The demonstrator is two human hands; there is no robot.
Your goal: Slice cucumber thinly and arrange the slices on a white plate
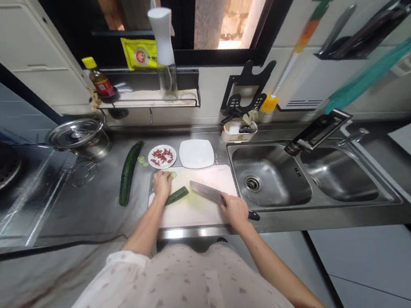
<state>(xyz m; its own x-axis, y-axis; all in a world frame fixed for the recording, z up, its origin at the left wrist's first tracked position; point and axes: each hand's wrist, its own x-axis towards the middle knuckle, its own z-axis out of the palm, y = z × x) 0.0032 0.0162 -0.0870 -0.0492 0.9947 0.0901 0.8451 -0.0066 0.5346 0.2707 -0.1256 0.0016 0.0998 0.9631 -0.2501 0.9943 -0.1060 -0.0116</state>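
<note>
A white cutting board (213, 206) lies on the steel counter in front of me. A cut length of cucumber (176, 195) rests on its left part. My left hand (162, 183) sits at the board's far left corner, fingers curled on a small cucumber piece (173, 175). My right hand (235, 211) grips the handle of a cleaver (206, 192). The blade lies low over the board, pointing left toward the cucumber length. A whole cucumber (127, 173) lies on the counter left of the board.
Behind the board stand a small plate of chopped red bits (162, 156) and a bare white plate (196, 153). A double sink (270, 180) is right of the board. A lidded steel pot (79, 136) sits at far left. Bottles stand on the wall shelf (150, 100).
</note>
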